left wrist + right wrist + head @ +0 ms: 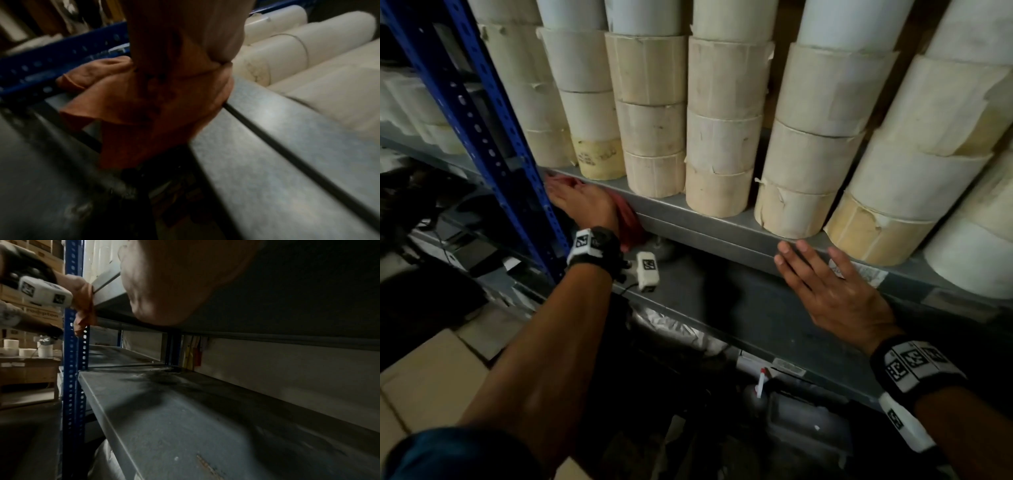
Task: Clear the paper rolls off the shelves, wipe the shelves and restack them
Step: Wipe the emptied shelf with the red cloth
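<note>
Your left hand (582, 202) presses the red cloth (628, 219) flat on the shelf (722, 222) edge beside the blue upright (482, 130); stacked paper rolls (719, 137) crowd behind (tight). Your right hand (832, 291), fingers straight, rests against the edge.

Left hand (582, 202) fingertips behind blue upright (482, 113)

Two bare hands, one red cloth (628, 219), one blue perforated steel upright (482, 130), two grey metal shelves in the head view; six front stacks of cream paper rolls (722, 137) show there, further ones behind too hidden to count
</note>
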